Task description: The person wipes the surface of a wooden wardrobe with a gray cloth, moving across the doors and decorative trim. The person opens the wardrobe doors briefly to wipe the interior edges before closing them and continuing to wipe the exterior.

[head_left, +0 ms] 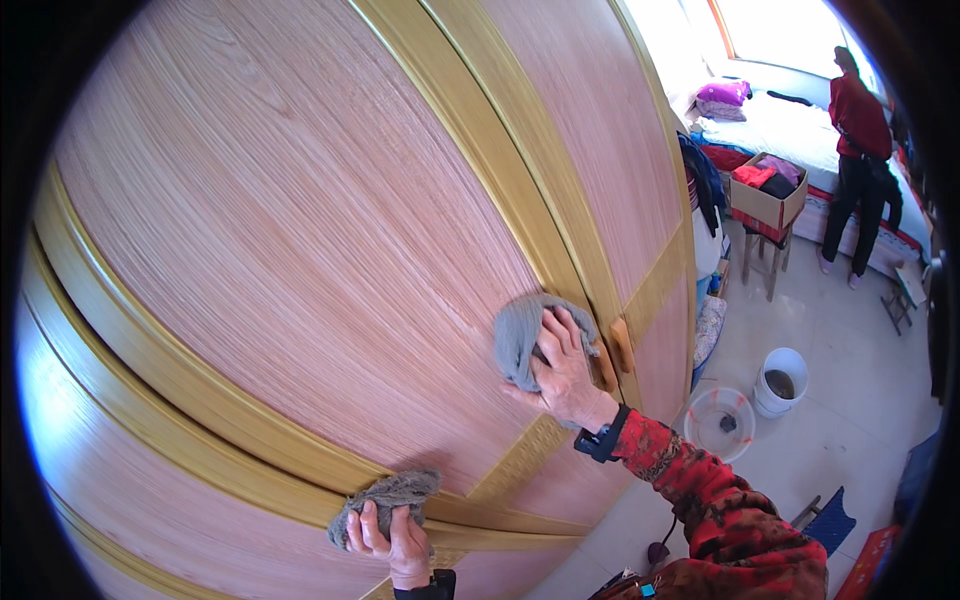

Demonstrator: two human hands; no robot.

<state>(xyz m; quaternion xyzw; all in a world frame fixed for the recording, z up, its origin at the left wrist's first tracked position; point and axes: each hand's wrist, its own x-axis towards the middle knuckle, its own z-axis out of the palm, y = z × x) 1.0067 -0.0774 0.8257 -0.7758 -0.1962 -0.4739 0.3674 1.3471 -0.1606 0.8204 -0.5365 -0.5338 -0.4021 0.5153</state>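
Observation:
A large wooden wardrobe (pixel 300 225) with pinkish panels and yellow-brown frames fills the left and middle of the view. My right hand (pixel 564 367) presses a grey cloth (pixel 517 337) against the door frame, close to a pair of wooden handles. One handle (pixel 621 345) shows plainly; the other (pixel 604 366) is partly covered by the cloth and hand. Lower down, my left hand (pixel 390 536) grips a darker grey rag (pixel 405 491), which lies over the gap between two door frames. Both wrists wear black bands.
On the tiled floor stand a white bucket (pixel 781 401) of dark water and a clear plastic basin (pixel 701 435). Beyond, a cardboard box (pixel 765 204) of clothes sits on a wooden stool (pixel 765 259). A person (pixel 861 150) stands beside the bed (pixel 795 142). A blue board (pixel 831 523) lies lower right.

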